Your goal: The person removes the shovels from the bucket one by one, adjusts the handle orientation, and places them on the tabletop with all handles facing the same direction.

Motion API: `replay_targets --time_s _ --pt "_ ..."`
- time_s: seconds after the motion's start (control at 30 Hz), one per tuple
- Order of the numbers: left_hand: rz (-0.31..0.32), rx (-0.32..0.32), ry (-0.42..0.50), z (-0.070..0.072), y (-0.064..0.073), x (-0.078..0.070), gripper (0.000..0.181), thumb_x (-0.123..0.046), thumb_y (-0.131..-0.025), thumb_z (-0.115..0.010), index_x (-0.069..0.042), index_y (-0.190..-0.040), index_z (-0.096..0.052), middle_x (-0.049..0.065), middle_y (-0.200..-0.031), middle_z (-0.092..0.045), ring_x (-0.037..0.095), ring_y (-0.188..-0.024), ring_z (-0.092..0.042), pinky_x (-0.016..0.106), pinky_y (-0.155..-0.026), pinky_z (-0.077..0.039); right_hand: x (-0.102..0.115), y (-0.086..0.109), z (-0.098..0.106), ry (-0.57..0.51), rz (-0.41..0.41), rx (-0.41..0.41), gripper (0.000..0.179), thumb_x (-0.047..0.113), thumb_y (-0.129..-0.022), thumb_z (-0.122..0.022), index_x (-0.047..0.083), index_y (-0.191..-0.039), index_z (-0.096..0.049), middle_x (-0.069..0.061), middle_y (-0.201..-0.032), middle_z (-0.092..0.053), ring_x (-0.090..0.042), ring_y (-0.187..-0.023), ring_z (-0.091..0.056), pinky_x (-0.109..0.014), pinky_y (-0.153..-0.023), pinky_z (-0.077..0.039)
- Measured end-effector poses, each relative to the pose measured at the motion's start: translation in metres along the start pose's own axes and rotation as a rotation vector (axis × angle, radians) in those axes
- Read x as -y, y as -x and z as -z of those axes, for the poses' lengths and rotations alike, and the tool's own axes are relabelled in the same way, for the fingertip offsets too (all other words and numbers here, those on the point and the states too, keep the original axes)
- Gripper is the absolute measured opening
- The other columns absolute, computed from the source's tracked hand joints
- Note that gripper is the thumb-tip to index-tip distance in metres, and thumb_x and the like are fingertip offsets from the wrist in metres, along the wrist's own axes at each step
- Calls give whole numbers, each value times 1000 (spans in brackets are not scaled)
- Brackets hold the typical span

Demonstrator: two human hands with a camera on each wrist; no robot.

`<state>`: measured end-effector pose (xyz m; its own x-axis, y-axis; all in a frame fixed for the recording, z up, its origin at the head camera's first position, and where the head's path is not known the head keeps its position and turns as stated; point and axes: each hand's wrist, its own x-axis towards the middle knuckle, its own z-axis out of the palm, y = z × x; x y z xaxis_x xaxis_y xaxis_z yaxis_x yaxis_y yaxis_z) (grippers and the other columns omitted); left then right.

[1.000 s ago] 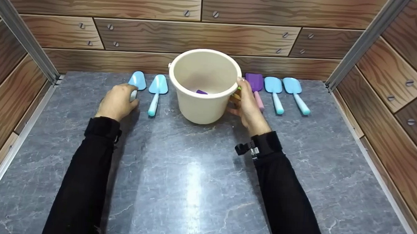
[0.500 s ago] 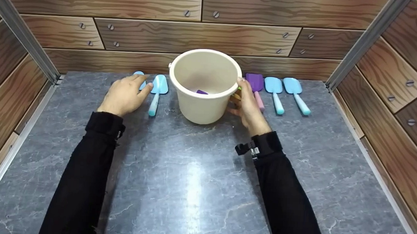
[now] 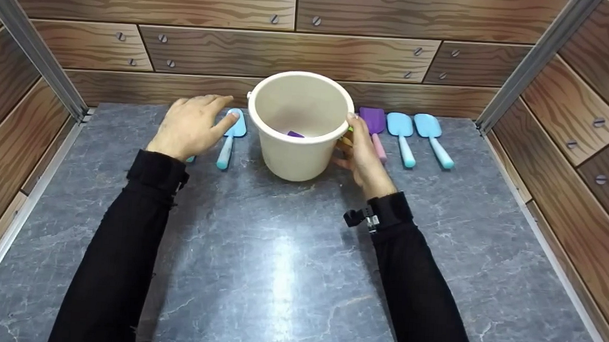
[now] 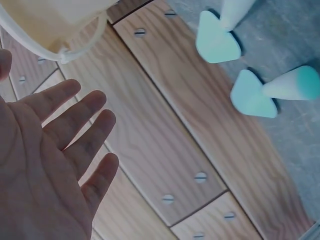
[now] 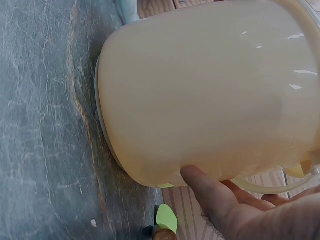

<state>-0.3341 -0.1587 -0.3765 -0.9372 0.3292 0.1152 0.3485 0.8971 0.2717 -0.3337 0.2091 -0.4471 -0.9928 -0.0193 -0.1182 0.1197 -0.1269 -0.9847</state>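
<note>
My left hand (image 3: 189, 123) hovers with fingers spread above the two left toy shovels and hides most of one, whose teal handle end (image 3: 191, 159) shows. The other blue toy shovel (image 3: 225, 151) lies just right of it. In the left wrist view the palm (image 4: 35, 165) faces the camera and holds nothing. My right hand (image 3: 365, 156) rests against the right side of a cream bucket (image 3: 294, 160), extended fingers along the wall near the rim. In the right wrist view a fingertip (image 5: 192, 172) touches the bucket's side. A purple piece (image 3: 295, 134) shows inside the bucket.
Right of the bucket lie a purple toy shovel (image 3: 372, 120) with a pink handle and two blue toy shovels (image 3: 400, 125). A light-green toy shovel (image 5: 166, 218) sits beside the bucket. Wood-patterned panels (image 3: 284, 55) wall the grey tabletop (image 3: 289, 253) at back and sides.
My left hand has let go of the left shovel's handle, lifted off and moved slightly right and back with its fingers spreading. My right hand and the bucket have not moved.
</note>
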Motion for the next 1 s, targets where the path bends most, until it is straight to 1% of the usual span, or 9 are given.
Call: replay_targets --time_s 0.17,0.27,0.53,0.67,0.83,1.0 --pt "-46 -43 -18 8 -4 -12 73 -60 -123 -38 -14 -178 -51 18 -183 -53 44 -173 -46 72 -143 -32 0 0 0 -6 4 0 77 55 -119 -41 24 -186 -19 -25 -189 -36 -50 -173 -41 -78 -137 -38" --pt "-66 -54 -21 12 -6 -21 72 -60 -123 -39 -14 -176 -53 16 -183 -54 43 -173 -46 71 -143 -31 0 1 0 2 6 -3 77 55 -118 -41 24 -185 -20 -24 -189 -36 -50 -173 -42 -78 -137 -38" --pt "-146 -87 -59 15 -15 -45 68 -56 -123 -44 -10 -171 -59 15 -179 -59 42 -171 -51 67 -142 -36 0 0 0 6 10 -2 77 55 -118 -42 24 -185 -21 -25 -189 -36 -51 -173 -41 -78 -137 -38" --pt "-162 -61 -104 14 -21 -58 69 -56 -123 -42 -11 -172 -58 16 -180 -57 41 -171 -50 65 -144 -35 -1 0 0 -3 5 -6 77 55 -118 -42 24 -185 -20 -25 -189 -36 -51 -174 -41 -78 -138 -37" --pt "-192 -21 -150 10 -28 -75 71 -58 -123 -39 -11 -173 -57 16 -180 -57 40 -172 -49 63 -145 -33 -1 1 0 -10 1 -14 78 55 -117 -43 24 -185 -21 -24 -188 -39 -49 -173 -45 -77 -138 -39" --pt "-217 -14 -169 3 -32 -92 70 -57 -123 -39 -11 -172 -58 15 -178 -60 40 -169 -53 61 -143 -36 -1 1 0 -9 9 -6 78 54 -117 -43 24 -186 -20 -25 -188 -38 -51 -173 -43 -79 -138 -37"
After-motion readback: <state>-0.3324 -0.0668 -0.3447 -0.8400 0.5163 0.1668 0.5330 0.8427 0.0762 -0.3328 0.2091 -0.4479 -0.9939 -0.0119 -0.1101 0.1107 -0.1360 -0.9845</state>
